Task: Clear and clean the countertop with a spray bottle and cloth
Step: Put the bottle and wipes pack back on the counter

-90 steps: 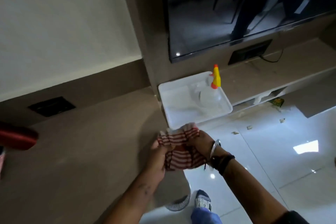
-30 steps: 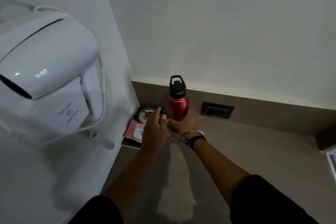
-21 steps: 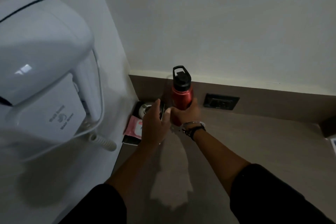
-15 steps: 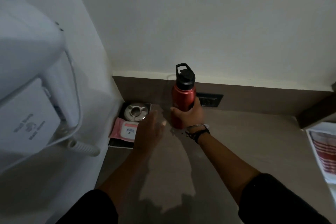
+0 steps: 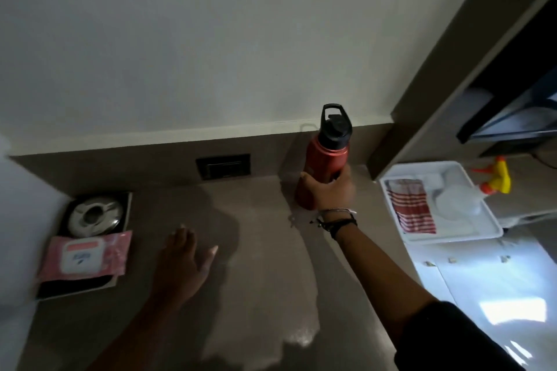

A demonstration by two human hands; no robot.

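My right hand (image 5: 331, 190) grips a red water bottle (image 5: 326, 158) with a black cap, near the back right of the brown countertop (image 5: 259, 262). My left hand (image 5: 184, 259) hovers over the counter with fingers spread and holds nothing. At the right a white tray (image 5: 488, 229) holds the red-and-white striped cloth (image 5: 411, 210) and the clear spray bottle (image 5: 458, 199) with a yellow and orange head.
At the counter's left end a metal ashtray (image 5: 95, 215) sits on a black tray, with a pink wipes pack (image 5: 83, 256) in front of it. A dark wall socket (image 5: 223, 166) is in the backsplash. A glossy white floor (image 5: 482, 295) lies to the right.
The cloth went from both hands into the white tray. My right hand took the red bottle at the left corner and carried it right along the counter; my left hand let go and drew back.
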